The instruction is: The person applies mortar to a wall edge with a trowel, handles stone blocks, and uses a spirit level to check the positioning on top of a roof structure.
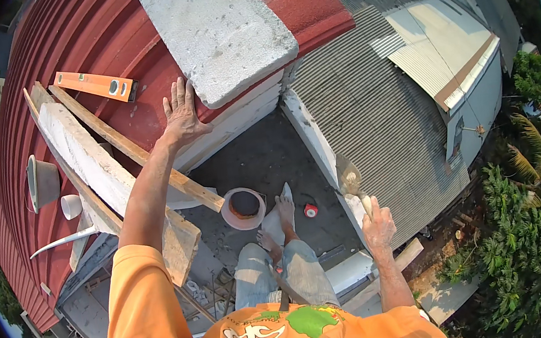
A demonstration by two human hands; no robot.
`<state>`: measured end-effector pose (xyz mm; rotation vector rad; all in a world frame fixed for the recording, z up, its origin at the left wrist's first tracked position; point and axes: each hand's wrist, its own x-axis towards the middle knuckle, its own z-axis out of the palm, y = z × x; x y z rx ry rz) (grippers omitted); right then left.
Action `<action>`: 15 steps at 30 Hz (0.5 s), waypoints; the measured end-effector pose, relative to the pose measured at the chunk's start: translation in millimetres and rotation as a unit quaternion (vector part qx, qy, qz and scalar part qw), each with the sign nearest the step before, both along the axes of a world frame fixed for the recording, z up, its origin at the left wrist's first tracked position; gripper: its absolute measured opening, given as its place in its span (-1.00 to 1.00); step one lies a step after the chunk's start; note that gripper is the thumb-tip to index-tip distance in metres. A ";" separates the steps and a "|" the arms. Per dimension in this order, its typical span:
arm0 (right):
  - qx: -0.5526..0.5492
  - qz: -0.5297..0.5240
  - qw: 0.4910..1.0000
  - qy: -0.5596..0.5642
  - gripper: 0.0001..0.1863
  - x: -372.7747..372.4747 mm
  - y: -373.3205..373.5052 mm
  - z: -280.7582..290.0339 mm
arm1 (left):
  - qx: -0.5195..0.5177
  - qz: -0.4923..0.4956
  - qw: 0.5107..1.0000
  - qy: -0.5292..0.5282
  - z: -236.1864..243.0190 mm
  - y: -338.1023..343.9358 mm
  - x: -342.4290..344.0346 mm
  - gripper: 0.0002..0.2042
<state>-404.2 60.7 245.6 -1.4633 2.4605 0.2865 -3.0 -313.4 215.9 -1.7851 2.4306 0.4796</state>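
Observation:
My left hand [183, 114] lies flat with its fingers spread on the red roof sheet [155, 119], beside the lower left corner of a big pale concrete block [220, 36]. That block rests on the red roofing and has one curved edge. On the right, my right hand [378, 225] is closed around the handle of a trowel [350, 178]. The trowel's blade is smeared with grey mortar and is over the top of a narrow pale wall [310, 134]. Below, near my bare feet, stands a pinkish bucket [244, 209] with something dark inside.
An orange spirit level [96, 85] lies on the red roof at the left. Wooden planks [140, 151] slant beside my left arm. A white bucket [42, 182] stands farther left. A small red-and-white container [311, 210] is on the floor. Corrugated grey roofing [374, 129] lies beyond the wall.

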 end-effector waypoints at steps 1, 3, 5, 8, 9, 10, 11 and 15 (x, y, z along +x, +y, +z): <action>0.048 -0.030 0.998 -0.018 -0.38 -0.4 32.2 -0.3 | 0.001 0.001 1.000 0.002 4.0 0.1 -2.7 0.32; 0.142 -0.074 0.987 -0.027 -0.44 -1.5 103.2 -3.6 | -0.002 -0.004 1.000 0.009 5.7 -2.9 -9.4 0.32; 0.218 -0.093 0.971 -0.044 -0.57 1.4 174.7 -5.4 | 0.000 -0.006 1.000 0.001 8.5 -1.7 -4.8 0.33; 0.320 -0.177 0.927 -0.080 -0.66 9.8 254.7 -3.3 | 0.059 -0.026 0.998 -0.015 26.5 -5.5 5.7 0.33; 0.317 -0.170 0.929 -0.081 -0.66 13.2 275.8 -1.9 | 0.078 -0.045 0.996 -0.016 42.2 -8.1 8.5 0.33; 0.349 -0.202 0.912 -0.079 -0.65 15.9 293.6 -1.0 | 0.098 -0.053 0.992 -0.054 62.4 -5.7 8.1 0.32; 0.381 -0.232 0.892 -0.077 -0.63 17.1 308.0 0.7 | 0.088 -0.065 0.993 -0.051 75.6 -3.8 11.4 0.32; 0.387 -0.172 0.901 -0.092 -0.57 4.9 332.1 -37.3 | 0.055 -0.050 0.996 0.058 134.5 39.0 31.2 0.24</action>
